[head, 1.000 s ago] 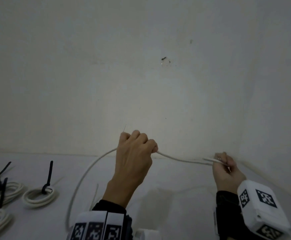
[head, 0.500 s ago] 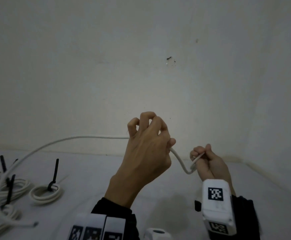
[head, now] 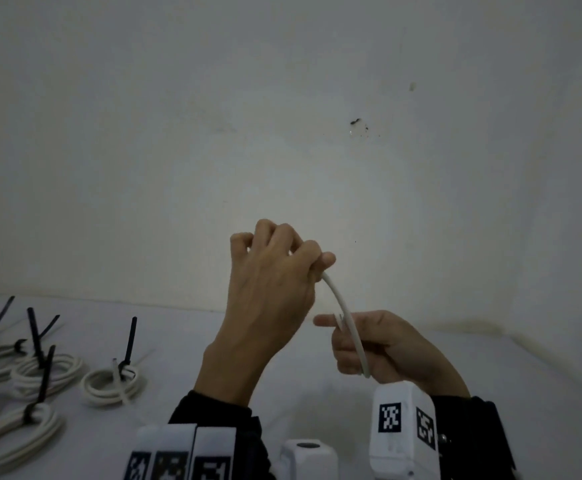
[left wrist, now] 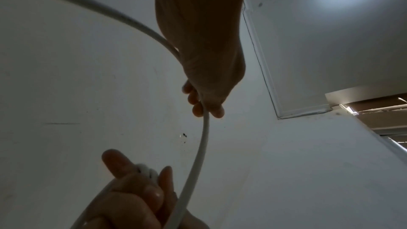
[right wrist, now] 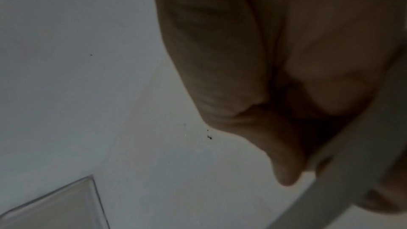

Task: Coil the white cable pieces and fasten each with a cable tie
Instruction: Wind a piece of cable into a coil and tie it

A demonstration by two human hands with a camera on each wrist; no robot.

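Left hand (head: 268, 303) is raised above the white surface (head: 185, 341), its fingers curled round the white cable (head: 346, 317), which leaves the fist beside the thumb. Right hand (head: 383, 344) sits lower and just to the right, fingers closed on the same cable with the cut end poking out beside its forefinger. Between the two hands the cable bends in a short downward arc; in the left wrist view a second stretch runs from the left fist off to the upper left. Four finished coils (head: 114, 384) lie at the left on the surface, each bound by a black cable tie (head: 128, 344) whose tail stands up.
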